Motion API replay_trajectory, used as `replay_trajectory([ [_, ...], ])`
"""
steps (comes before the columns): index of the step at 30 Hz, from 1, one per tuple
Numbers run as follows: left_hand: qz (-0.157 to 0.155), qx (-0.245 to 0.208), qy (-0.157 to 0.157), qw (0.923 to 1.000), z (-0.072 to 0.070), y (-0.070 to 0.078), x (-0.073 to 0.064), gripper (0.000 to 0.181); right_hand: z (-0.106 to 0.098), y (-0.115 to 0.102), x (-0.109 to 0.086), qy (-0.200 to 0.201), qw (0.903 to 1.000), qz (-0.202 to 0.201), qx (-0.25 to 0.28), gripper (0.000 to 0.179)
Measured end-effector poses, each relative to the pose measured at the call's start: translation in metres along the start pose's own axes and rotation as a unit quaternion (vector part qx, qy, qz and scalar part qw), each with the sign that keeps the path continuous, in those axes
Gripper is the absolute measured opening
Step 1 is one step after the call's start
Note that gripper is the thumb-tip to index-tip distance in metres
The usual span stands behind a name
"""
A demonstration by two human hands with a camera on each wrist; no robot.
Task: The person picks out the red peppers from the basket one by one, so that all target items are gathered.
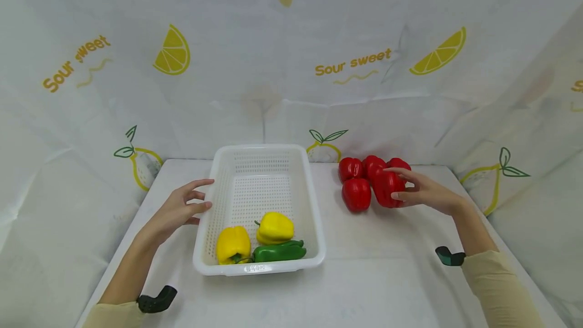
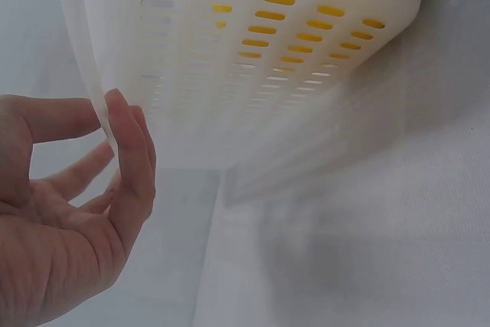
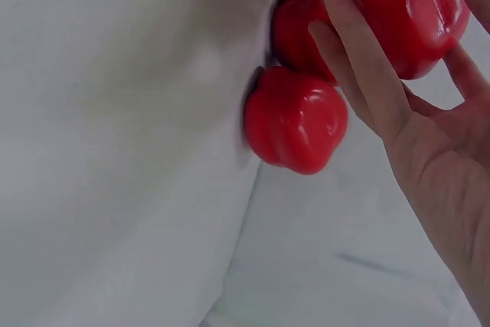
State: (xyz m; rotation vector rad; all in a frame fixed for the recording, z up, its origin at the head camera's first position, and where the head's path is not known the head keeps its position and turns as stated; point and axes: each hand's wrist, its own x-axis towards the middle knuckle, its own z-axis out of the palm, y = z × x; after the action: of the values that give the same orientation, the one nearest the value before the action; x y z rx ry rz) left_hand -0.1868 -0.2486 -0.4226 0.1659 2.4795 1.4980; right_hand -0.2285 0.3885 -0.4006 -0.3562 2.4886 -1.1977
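On the left, my left hand (image 1: 176,210) pinches the rim of a white plastic basket (image 1: 317,216). The left wrist view shows the rim (image 2: 86,74) between thumb and fingers. Inside the basket's near end lie two yellow bell peppers, one (image 1: 234,244) at the left and one (image 1: 275,228) further right, with a long green pepper (image 1: 279,251) in front. At the right, my right hand (image 1: 421,190) grips a red bell pepper (image 1: 386,189), thumb on one side and fingers on the other. More red bell peppers (image 3: 296,119) sit close beside it.
The group of red peppers, including one at the front (image 1: 357,195) and one at the back left (image 1: 350,169), stands near the back of the white table (image 1: 373,287). A lemon-printed white sheet (image 1: 255,54) hangs behind and at both sides.
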Motion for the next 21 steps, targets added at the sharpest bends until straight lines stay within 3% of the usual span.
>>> replay_trajectory([
  [21,-0.005,0.004,0.003,1.0,0.001,-0.001,0.001,0.077,0.012,0.025,0.012,-0.027,0.9983,0.038,0.035,0.088],
])
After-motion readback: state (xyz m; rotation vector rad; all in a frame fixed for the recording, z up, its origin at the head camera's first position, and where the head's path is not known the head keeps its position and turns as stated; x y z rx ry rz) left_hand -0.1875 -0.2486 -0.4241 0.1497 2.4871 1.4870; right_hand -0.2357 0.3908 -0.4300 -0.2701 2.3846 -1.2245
